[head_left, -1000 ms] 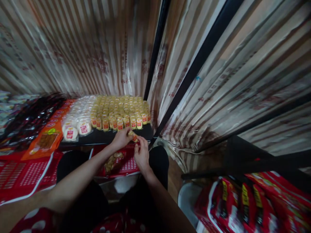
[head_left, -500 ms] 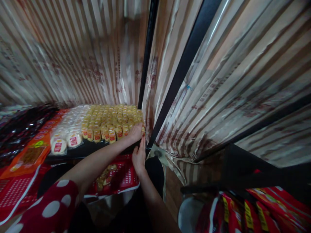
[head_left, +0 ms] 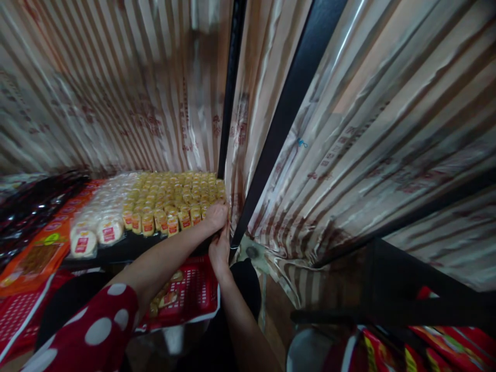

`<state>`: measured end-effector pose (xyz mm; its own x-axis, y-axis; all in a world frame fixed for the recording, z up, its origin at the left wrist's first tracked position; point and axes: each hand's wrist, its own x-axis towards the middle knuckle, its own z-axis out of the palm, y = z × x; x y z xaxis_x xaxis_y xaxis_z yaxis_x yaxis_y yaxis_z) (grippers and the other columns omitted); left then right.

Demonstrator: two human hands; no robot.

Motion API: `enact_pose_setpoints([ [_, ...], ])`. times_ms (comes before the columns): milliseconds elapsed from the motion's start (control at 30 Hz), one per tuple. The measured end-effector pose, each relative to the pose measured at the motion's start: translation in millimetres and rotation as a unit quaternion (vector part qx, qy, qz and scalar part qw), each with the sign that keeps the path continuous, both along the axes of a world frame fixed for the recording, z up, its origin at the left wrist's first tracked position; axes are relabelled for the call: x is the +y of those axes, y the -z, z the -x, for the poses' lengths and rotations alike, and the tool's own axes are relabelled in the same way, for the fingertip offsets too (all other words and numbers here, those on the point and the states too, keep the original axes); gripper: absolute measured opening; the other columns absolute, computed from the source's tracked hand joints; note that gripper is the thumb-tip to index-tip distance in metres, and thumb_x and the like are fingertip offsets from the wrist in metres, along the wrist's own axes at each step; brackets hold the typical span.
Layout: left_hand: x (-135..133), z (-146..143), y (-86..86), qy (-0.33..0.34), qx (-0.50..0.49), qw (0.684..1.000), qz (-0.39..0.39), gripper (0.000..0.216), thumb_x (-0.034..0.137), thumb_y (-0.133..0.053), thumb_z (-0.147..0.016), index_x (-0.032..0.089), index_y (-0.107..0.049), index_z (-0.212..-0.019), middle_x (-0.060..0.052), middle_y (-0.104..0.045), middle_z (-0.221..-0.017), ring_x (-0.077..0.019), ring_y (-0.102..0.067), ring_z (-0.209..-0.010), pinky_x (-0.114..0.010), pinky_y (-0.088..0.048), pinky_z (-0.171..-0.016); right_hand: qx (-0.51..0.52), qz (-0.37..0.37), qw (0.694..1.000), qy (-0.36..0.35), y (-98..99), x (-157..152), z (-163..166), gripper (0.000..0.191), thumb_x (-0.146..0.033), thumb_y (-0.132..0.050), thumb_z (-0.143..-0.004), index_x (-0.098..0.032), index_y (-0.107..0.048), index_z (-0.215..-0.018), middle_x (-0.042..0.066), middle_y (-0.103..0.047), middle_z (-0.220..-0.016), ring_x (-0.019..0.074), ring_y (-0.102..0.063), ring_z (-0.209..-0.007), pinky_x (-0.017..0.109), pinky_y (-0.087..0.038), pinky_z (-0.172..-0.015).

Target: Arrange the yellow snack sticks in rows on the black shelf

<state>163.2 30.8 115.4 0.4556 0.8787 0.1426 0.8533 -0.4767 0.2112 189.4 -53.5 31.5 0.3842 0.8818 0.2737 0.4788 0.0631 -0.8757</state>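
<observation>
Rows of small yellow snack packs with red labels fill the right part of a dark shelf. My left hand reaches to the front right corner of those rows, fingers curled over the last packs; what it grips is hidden. My right hand is just below it at the shelf edge, fingers pointing up and pressed against the left hand. A red plastic basket on my lap holds a few more of the yellow packs.
Round white packs with red labels lie left of the yellow rows, then orange packets and dark packets. Striped foil curtains and black rack posts stand behind and to the right. Red bags lie at the lower right.
Both hands rose from above the basket, where they held a yellow pack, up and right to the shelf's front right corner. The view has shifted closer to the shelf.
</observation>
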Motion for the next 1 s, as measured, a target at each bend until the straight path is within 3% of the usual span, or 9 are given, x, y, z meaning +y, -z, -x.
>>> enact_pose_setpoints([
  [233, 5, -3, 7.4, -0.029, 0.004, 1.0, -0.002, 0.029, 0.012, -0.04, -0.085, 0.013, -0.054, -0.111, -0.014, -0.053, -0.112, -0.0191, -0.062, -0.086, -0.026, -0.049, -0.068, -0.026, -0.028, 0.999, 0.001, -3.6, 10, -2, 0.058, -0.008, -0.032, -0.08, -0.006, -0.031, -0.137, 0.015, -0.037, -0.141, 0.0208, -0.026, -0.135, 0.04, -0.023, -0.111],
  [400, 5, -1, 10.4, -0.032, -0.01, 0.999, -0.008, 0.032, 0.011, -0.042, -0.084, 0.013, -0.052, -0.114, -0.015, -0.046, -0.123, -0.018, -0.06, -0.092, -0.025, -0.049, -0.075, -0.057, -0.043, 0.997, 0.002, 0.9, 13, -1, 0.058, -0.008, -0.033, -0.079, -0.005, -0.03, -0.137, 0.017, -0.037, -0.14, 0.0216, -0.025, -0.135, 0.041, -0.025, -0.11],
  [600, -7, 6, 2.4, -0.02, -0.023, 0.999, -0.017, 0.033, 0.008, -0.043, -0.08, 0.013, -0.052, -0.112, -0.012, -0.049, -0.119, -0.0167, -0.058, -0.091, -0.025, -0.049, -0.078, -0.086, -0.042, 0.995, 0.002, 6.1, 20, -2, 0.058, -0.009, -0.037, -0.078, -0.002, -0.032, -0.135, 0.022, -0.037, -0.139, 0.0266, -0.027, -0.134, 0.045, -0.026, -0.109],
  [800, -55, 24, -2.3, 0.024, -0.168, 0.982, -0.081, 0.022, 0.014, -0.042, -0.084, 0.016, -0.06, -0.097, -0.007, -0.055, -0.103, -0.016, -0.056, -0.092, -0.027, -0.048, -0.084, -0.141, 0.0, 0.988, -0.068, 12.8, 25, -7, 0.048, -0.009, -0.039, -0.08, -0.01, -0.045, -0.128, 0.018, -0.047, -0.131, 0.0267, -0.027, -0.133, 0.051, -0.02, -0.109],
  [1000, -130, 74, 37.1, 0.077, -0.321, 0.942, -0.062, 0.024, 0.01, -0.041, -0.081, 0.017, -0.062, -0.09, -0.006, -0.057, -0.092, -0.0135, -0.057, -0.088, -0.025, -0.049, -0.079, -0.088, -0.038, 0.993, -0.068, 19.1, -10, -3, 0.053, -0.011, -0.027, -0.084, -0.014, -0.033, -0.137, 0.014, -0.035, -0.14, 0.0204, -0.027, -0.134, 0.044, -0.03, -0.107],
])
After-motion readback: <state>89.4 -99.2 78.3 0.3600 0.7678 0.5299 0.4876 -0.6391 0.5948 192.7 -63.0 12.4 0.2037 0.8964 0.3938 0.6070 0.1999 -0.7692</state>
